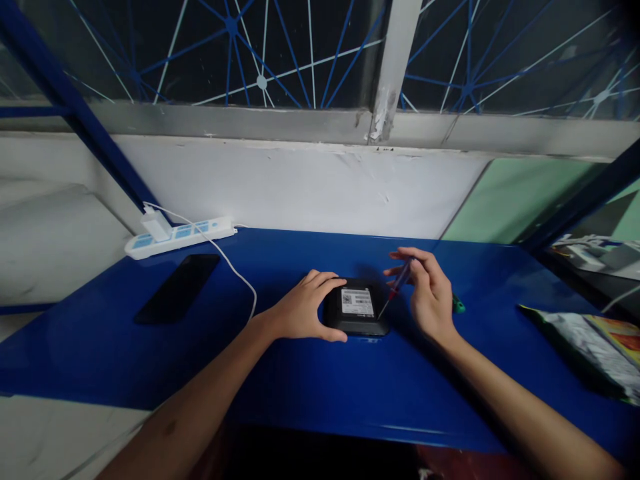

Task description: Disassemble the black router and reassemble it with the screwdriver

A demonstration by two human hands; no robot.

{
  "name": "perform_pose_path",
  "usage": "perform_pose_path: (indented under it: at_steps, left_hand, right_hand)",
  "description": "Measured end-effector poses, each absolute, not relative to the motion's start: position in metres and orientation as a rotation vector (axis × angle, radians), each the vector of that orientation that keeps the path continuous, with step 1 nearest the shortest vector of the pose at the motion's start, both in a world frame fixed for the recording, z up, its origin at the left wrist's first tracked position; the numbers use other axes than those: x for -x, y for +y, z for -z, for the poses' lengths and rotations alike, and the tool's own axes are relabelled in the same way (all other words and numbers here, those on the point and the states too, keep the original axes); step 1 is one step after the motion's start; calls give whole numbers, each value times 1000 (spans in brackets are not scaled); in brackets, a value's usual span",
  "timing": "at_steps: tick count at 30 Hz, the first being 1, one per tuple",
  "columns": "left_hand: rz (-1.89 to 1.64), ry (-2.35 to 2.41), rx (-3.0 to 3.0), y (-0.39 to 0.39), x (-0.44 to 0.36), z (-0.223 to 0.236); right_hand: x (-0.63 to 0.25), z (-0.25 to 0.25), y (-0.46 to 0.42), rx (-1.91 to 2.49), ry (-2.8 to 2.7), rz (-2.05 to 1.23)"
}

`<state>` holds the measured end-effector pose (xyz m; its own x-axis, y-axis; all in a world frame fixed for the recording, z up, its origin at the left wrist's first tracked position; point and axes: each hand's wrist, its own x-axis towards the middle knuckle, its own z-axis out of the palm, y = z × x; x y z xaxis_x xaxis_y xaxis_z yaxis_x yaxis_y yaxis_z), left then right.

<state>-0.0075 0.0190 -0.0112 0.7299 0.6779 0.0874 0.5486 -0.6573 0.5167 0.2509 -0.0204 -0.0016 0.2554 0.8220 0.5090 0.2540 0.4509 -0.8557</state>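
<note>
A black, flat electronic device (357, 326) with a white printed label lies on the blue table. My left hand (306, 307) grips its left side, thumb at the near edge and fingers over the far edge. In my right hand (431, 290) is a screwdriver (401, 279) with a clear and red handle, held tilted between thumb and fingers. The thin shaft slants down to the device's right side, near the label's corner. Whether the tip sits in a screw is too small to tell. Just behind my right hand, a green object (458, 305) shows in part.
On the blue table (300, 393), a black phone (177, 289) lies at the left. Behind it is a white power strip (185, 237) with a plugged-in charger (157, 223); its white cable (235, 270) runs toward my left forearm. A shiny packet (590, 347) lies at the right.
</note>
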Motion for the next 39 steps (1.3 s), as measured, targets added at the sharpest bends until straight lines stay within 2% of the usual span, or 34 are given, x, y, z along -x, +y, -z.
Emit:
perform_pose_path:
  at_steps: [6,14,33,39]
  left_hand:
    - [-367,946,-2477,18,6,9]
    - [-350,956,-2490,17,6,7]
    - [-388,934,-2507,17,6,9]
    - [-407,926,-2519,18,7,11]
  right_hand:
    - [-252,-2,-19,1110,-1337,-330]
    - [-250,-2,-22,1066,-1245,-489]
    - [-248,-1,-19,1130,-1286,-408]
    - [-246,0,-22,1073,-1231,-514]
